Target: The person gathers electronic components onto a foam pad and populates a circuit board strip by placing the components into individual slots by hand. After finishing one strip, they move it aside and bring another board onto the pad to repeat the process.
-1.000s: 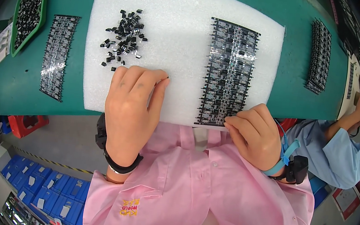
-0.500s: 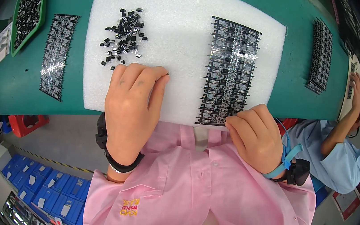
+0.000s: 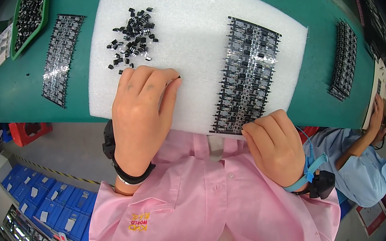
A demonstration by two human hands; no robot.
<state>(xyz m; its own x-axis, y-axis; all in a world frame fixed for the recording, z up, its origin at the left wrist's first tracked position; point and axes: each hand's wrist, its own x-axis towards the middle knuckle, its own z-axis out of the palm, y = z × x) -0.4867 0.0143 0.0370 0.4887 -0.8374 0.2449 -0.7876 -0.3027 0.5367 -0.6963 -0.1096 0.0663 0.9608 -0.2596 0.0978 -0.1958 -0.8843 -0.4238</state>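
My left hand is over the lower left of the white foam sheet, thumb and forefinger pinched. Between those fingertips a small black component just shows. Just beyond the knuckles lies a loose pile of small black components with shiny metal parts. On the right half of the foam a panel of black circuit boards lies flat. My right hand has its bent fingers closed at the panel's lower right corner; what lies between the fingertips is hidden.
A green tray full of similar components stands at the far left. Another board panel lies left of the foam on the green table. Stacked panels lie to the right. A co-worker in a blue sleeve sits at right.
My hands have barely moved, and the pile and panel lie as before. At the right, the co-worker's raised hand and forearm have come lower.
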